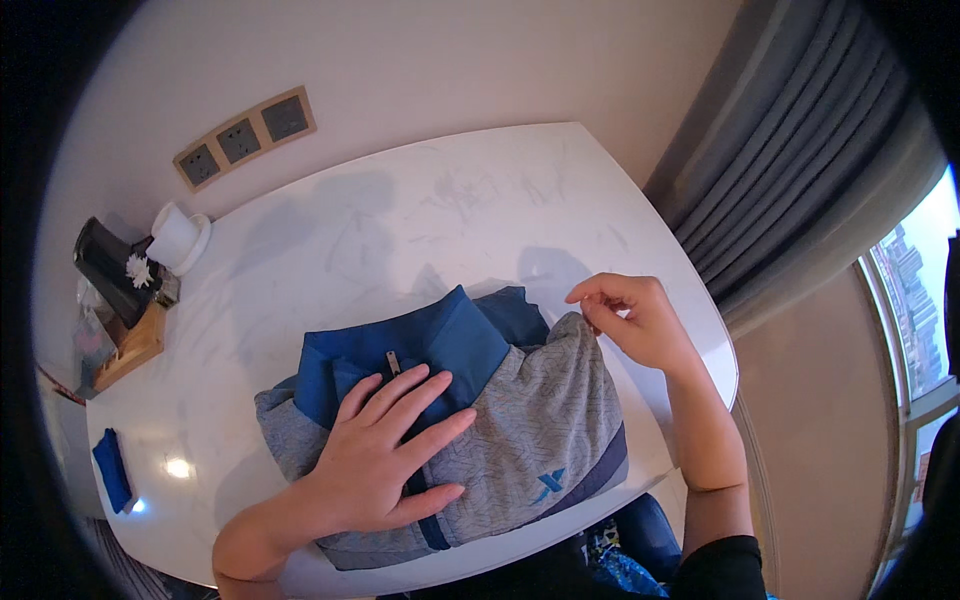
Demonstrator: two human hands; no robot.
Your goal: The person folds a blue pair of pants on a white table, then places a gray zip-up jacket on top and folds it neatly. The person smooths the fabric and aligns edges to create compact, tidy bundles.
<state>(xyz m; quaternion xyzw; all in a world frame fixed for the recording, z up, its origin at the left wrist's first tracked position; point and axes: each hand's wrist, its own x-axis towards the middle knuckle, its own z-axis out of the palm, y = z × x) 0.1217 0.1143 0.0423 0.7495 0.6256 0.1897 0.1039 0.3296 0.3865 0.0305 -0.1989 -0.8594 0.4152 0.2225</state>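
Note:
A folded grey zip jacket (pixel 545 420) with a blue collar (pixel 470 340) lies on the white table, its front facing up. The silver zipper pull (pixel 393 362) shows just beyond my left fingertips. My left hand (pixel 385 455) rests flat on the chest of the jacket, fingers spread, across the zip. At the jacket's right shoulder, my right hand (pixel 635 315) has its thumb and fingers bent together on the raised grey fabric. Part of that grip is hidden behind the fingers.
The white table (pixel 450 200) meets a wall with a socket panel (pixel 240 140). At the far left stand a black kettle (pixel 112 270), a white cup (pixel 175 235) and a wooden tray (pixel 130 358). A small dark blue folded cloth (pixel 112 470) lies nearer. Grey curtains (pixel 790 140) hang at right.

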